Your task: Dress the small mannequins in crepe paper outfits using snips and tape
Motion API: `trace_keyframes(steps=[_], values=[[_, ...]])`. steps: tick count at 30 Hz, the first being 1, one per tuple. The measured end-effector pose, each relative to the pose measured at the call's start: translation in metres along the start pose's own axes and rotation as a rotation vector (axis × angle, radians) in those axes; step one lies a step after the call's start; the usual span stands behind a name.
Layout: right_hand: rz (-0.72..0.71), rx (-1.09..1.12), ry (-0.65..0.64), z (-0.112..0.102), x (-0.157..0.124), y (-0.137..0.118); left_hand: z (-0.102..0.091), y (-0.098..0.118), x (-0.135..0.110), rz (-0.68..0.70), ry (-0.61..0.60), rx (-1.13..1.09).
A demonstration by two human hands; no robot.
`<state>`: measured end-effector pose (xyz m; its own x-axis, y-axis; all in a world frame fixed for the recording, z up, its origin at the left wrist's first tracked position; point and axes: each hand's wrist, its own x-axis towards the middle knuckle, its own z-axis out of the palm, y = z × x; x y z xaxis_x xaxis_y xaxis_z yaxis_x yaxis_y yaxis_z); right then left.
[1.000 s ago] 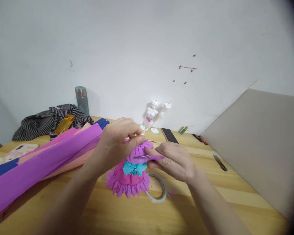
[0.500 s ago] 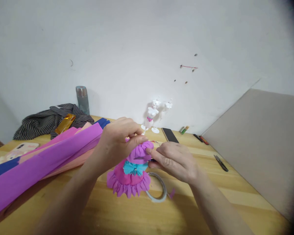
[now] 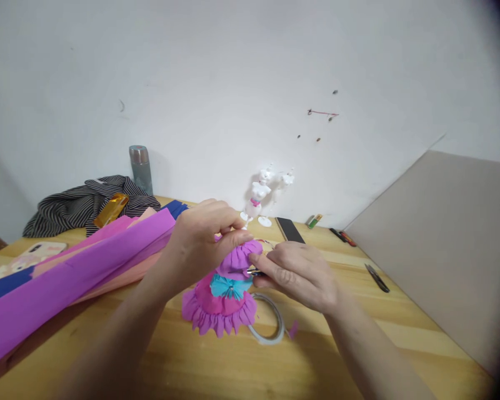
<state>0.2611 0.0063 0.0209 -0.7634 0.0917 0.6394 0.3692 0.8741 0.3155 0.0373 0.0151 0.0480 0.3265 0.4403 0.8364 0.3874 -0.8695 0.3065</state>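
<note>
My left hand [image 3: 210,230] is closed, thumb and fingers pinching the top edge of a gathered purple crepe paper ruffle [image 3: 237,258]. That ruffle tops a small crepe paper dress: a light blue bow [image 3: 231,286], a pink skirt [image 3: 214,300] and a purple frilled hem [image 3: 219,322] lie below it. My right hand [image 3: 295,275] is closed around scissors [image 3: 255,271]; only a short shiny metal part shows at the ruffle's right side, the rest being hidden by my fingers. A roll of tape [image 3: 279,328] lies on the table, partly behind the hem.
Purple crepe paper [image 3: 87,278] and other coloured sheets lie left. Behind stand small white mannequins [image 3: 260,191] and a flask [image 3: 140,169] beside striped cloth [image 3: 79,205]. A dark phone [image 3: 289,229] and a black-handled cutter [image 3: 377,278] lie on the wooden table [image 3: 216,366].
The scissors have drawn back to the right out of the purple ruffle, and more shiny metal shows by my right fingers. My left hand keeps its pinch in nearly the same place.
</note>
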Motion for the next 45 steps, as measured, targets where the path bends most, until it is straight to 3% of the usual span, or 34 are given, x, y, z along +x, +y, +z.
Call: trace_keyframes(steps=[6,11,16,27,33,45], values=[[0.011,0.045,0.004,-0.002,0.005,0.0,0.0,-0.001,0.0,-0.011,-0.009,0.008],[0.158,0.203,-0.046,-0.004,0.007,-0.002,0.001,-0.001,0.0,-0.02,-0.016,-0.007],[0.154,0.229,-0.04,-0.006,0.011,-0.003,0.001,-0.001,0.0,-0.016,-0.01,-0.007],[0.12,0.106,-0.038,-0.005,0.004,-0.003,-0.001,0.001,0.001,-0.024,-0.013,0.03],[-0.007,-0.043,-0.01,-0.009,0.007,-0.01,-0.003,0.001,0.002,-0.004,-0.008,0.061],[0.054,-0.036,-0.032,-0.01,-0.007,-0.015,-0.003,0.002,0.003,0.001,-0.005,0.083]])
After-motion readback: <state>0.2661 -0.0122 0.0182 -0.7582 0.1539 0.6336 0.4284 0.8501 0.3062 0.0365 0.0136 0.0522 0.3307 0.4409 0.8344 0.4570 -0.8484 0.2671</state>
